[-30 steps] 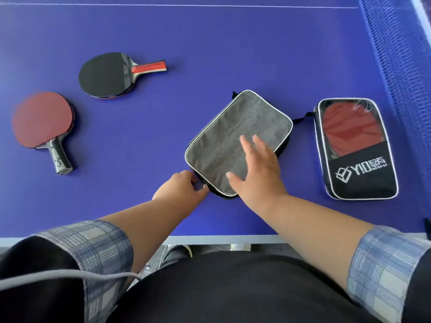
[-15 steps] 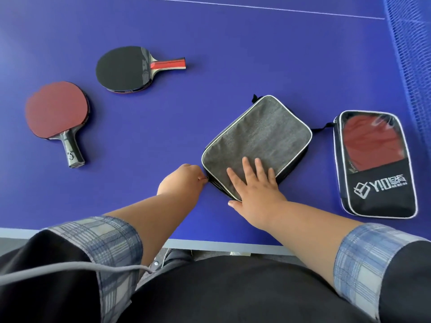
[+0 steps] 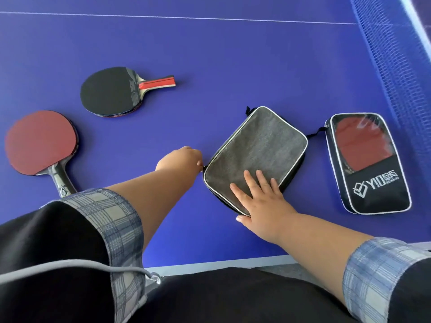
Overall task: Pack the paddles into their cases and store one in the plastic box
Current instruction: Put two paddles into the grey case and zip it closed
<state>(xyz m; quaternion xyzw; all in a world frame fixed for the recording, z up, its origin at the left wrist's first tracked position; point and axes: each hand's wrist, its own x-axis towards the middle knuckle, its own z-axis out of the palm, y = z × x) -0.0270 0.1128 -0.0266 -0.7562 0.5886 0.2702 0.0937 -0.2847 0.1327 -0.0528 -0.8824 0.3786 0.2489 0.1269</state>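
Observation:
A grey fabric case (image 3: 263, 145) with white piping lies on the blue table. My right hand (image 3: 261, 201) presses flat on its near corner, fingers spread. My left hand (image 3: 180, 158) is closed at the case's left corner, pinching what looks like the zipper pull. To the right lies a black case (image 3: 373, 190) with a clear window, a red paddle inside it. Two loose paddles lie at the left: a black-faced one with a red handle (image 3: 112, 92) and a red-faced one with a dark handle (image 3: 39, 143).
The blue net (image 3: 396, 54) runs along the right side. The table's near edge (image 3: 210, 264) is just below my arms. A white line (image 3: 186, 18) crosses the far table. No plastic box is in view.
My left hand has travelled along the grey case's edge from its near corner to its left corner. My right hand slid back toward the near corner. The view shifted.

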